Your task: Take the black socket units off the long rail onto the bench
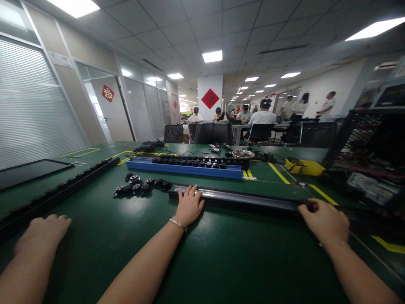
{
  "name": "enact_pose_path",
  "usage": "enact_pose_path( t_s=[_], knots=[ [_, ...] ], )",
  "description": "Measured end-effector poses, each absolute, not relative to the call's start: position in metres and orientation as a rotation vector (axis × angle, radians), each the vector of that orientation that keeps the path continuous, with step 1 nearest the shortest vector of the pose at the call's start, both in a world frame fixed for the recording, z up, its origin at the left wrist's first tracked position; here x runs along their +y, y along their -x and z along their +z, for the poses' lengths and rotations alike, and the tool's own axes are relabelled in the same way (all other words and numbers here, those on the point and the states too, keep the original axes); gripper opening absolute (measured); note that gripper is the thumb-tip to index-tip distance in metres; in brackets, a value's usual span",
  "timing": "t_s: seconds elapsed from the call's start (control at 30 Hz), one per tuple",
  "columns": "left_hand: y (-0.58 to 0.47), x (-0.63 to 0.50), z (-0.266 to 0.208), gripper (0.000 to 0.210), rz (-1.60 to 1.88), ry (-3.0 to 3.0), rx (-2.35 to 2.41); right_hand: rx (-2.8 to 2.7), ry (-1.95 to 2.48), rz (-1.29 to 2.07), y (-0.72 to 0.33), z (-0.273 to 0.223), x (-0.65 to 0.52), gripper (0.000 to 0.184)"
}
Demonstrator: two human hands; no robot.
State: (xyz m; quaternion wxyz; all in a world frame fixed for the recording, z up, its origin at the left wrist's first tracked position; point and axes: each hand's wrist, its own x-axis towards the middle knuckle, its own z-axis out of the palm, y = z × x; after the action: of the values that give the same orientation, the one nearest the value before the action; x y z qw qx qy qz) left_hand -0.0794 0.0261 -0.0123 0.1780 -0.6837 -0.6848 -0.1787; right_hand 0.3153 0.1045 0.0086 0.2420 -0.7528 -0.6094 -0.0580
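Note:
A long black rail (249, 196) with a shiny groove lies across the green table in front of me. My left hand (189, 207), with a bracelet at the wrist, rests on the rail's left part, its fingers spread over the top. At the far right end, my right hand (329, 221) is closed, thumb and fingers pinching a small black part (311, 205), partly hidden by the fingers. Left of the rail sits a cluster of small black parts (136, 185) with shiny pieces. Another person's hand (44, 232) lies at the left, beside a black rail full of parts (63, 188).
Behind my rail stands a blue rail (186, 169) with rows of black parts. Farther back are a metal bowl (243, 154), cables and a yellow tray (305, 167). A dark panel (31, 171) lies left; an open equipment case (373, 156) stands right. People sit beyond.

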Motion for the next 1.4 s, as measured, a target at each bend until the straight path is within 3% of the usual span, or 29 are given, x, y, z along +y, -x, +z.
enact_pose_path(
  t_s=[1.4],
  knots=[
    [0.078,0.025,-0.011,0.033,-0.509,1.931,-1.949,-1.798,1.873,-0.14,-0.269,0.011,0.097,0.048]
  ],
)
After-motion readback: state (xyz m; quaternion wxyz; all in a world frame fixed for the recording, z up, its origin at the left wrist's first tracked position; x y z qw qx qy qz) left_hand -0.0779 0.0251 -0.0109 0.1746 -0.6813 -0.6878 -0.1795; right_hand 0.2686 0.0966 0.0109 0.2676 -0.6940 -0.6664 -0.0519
